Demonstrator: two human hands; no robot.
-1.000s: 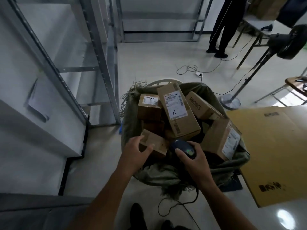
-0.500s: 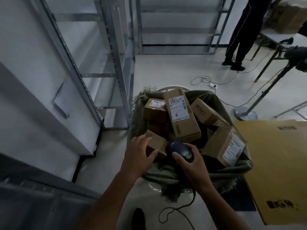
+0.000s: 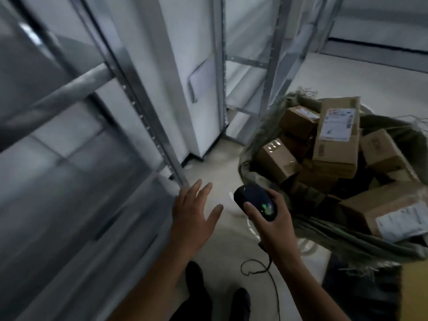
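Holding the scanner point(image 3: 256, 201) in my right hand point(image 3: 276, 222), fingers and thumb curled round the dark body, green light showing on top. It sits just outside the near-left rim of the sack point(image 3: 335, 235). Left hand point(image 3: 193, 215) is spread, fingers straight, gripping nothing, hovering over the floor left of the sack, between it and the shelf rack point(image 3: 141, 117). Scanner reads as light, rigid, smooth plastic, probably a bit slippery, so a full wrap round the body is the right hold. Its cable point(image 3: 275, 288) trails to the floor on the near side of the sack and could snag. Likely next pick is the small box point(image 3: 276, 159) lying tilted at the left edge inside the sack: stiff cardboard, probably light, a one-hand job. I'd take it across its short sides, thumb on one face and fingers on the opposite, clear of the glossy tape patch. Long labelled box point(image 3: 337, 135) leans across the pile toward the far side of the sack and looks to rest against it, so pulling the small one may shift it. Frame is blurred and contents are unknown, so I'd treat it as fragile.
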